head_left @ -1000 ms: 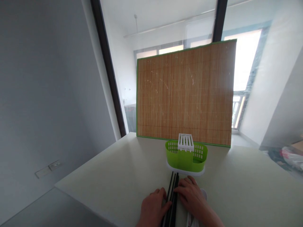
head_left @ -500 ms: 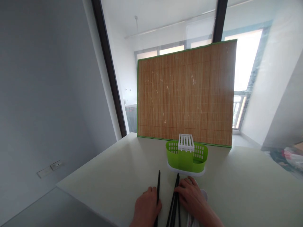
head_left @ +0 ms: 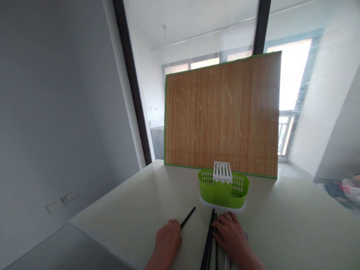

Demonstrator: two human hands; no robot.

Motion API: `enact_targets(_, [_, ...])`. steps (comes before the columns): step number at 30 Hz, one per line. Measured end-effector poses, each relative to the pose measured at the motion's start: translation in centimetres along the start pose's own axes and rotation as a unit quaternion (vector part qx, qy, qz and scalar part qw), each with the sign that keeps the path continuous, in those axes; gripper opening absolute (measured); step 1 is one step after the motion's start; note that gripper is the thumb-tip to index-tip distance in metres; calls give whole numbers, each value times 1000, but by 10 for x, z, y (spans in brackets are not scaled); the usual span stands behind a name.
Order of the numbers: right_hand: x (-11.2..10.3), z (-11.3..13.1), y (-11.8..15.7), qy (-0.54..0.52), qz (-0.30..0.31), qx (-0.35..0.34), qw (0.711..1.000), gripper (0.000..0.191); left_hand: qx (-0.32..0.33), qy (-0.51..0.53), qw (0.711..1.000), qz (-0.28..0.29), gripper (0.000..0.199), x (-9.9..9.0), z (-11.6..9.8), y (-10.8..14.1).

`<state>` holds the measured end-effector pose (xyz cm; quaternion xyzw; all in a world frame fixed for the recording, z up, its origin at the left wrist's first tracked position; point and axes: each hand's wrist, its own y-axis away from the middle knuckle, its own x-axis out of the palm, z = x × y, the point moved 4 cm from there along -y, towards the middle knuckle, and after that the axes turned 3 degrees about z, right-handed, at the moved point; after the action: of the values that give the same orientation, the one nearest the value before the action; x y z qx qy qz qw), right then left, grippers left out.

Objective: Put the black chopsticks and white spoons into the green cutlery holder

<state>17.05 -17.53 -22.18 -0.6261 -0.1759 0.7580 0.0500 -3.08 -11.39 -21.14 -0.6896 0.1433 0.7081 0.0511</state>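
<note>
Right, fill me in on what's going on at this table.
A person is handling slim black sticks, probably chopsticks, with both hands. The left hand grips a black stick, angled away from the other sticks. Those lie on the white table, with the fingers of the right hand at their right edge. Just beyond stands a green caddy with a white slotted tray on top, and behind it a wooden-looking mat stands upright.

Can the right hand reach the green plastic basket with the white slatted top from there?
Probably yes: the right hand is just in front of the green plastic basket, and nothing seems to stand between them; the thin black sticks lie to the hand's left.
</note>
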Motion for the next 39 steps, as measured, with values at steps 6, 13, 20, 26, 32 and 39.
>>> enact_targets(6, [0,0,0,2,3,0,1000,16,9,5,1000,-20,29,-8,9,-2])
enact_targets(13, [1,-1,1,1,-3,3,1000,17,42,55,994,-86,20,-32,21,-10])
enact_targets(20, [1,-2,-1,-23,-18,-9,1000,18,165,420,884,-125,23,-79,16,-3])
enact_targets(26, [-13,8,-1,-107,-73,-30,991,24,213,559,796,-92,27,-73,-19,1])
enact_targets(32, [-12,22,-1,-175,-90,-27,980,41,274,556,783,-49,22,-59,-52,16])
enact_targets(39, [-2,34,-7,-208,-79,-43,974,11,282,565,775,-40,18,-58,-53,16])
